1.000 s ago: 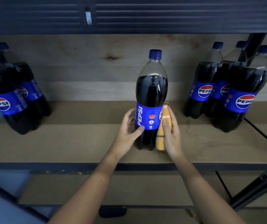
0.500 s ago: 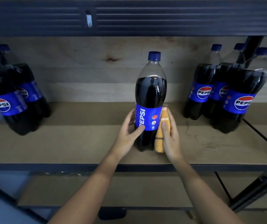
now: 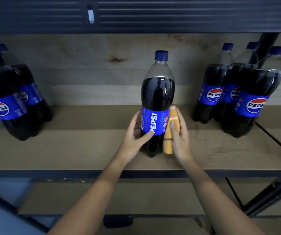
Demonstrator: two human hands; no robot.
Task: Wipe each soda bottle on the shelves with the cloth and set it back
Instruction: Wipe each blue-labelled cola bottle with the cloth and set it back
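Head view: across the last second little has changed. The soda bottle point(image 3: 157, 106) stands upright on the shelf point(image 3: 85, 150) in the same spot, and both hands have stayed on it; only the folded orange cloth point(image 3: 170, 129) and the hand holding it have crept slightly up the bottle's side. That suggests the wiping of this bottle is under way, along its right flank, with the rest of its surface probably still to do.

The left hand point(image 3: 134, 133) curls round the bottle's left side at the blue label, thumb laid across the front and fingers behind, steadying it. The right hand point(image 3: 178, 134) presses the cloth flat against the bottle's right side, with its fingers wrapped over the cloth, so it is clamped on the cloth rather than on the bottle itself.

Well off to the right of the right hand stands a cluster of three bottles point(image 3: 236, 92); well to the left of the left hand stand more bottles point(image 3: 12, 102), their count unclear.
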